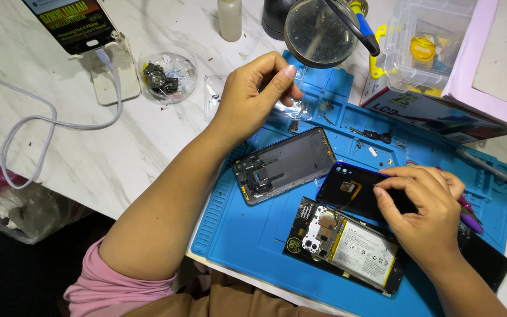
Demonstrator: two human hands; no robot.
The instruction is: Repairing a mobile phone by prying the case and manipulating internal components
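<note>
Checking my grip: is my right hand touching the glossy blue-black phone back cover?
Touching. The head view shows the right hand resting on the blue-black back cover, fingertips pressed against its inner face.

A round magnifier is seen above a white bottle, a parts dish and a propped phone on the marble bench.

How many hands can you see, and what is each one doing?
2. The left hand is raised over the top of the blue mat, pinching a small clear plastic bag. The right hand rests on the dark blue phone back cover. None seem hidden.
</note>
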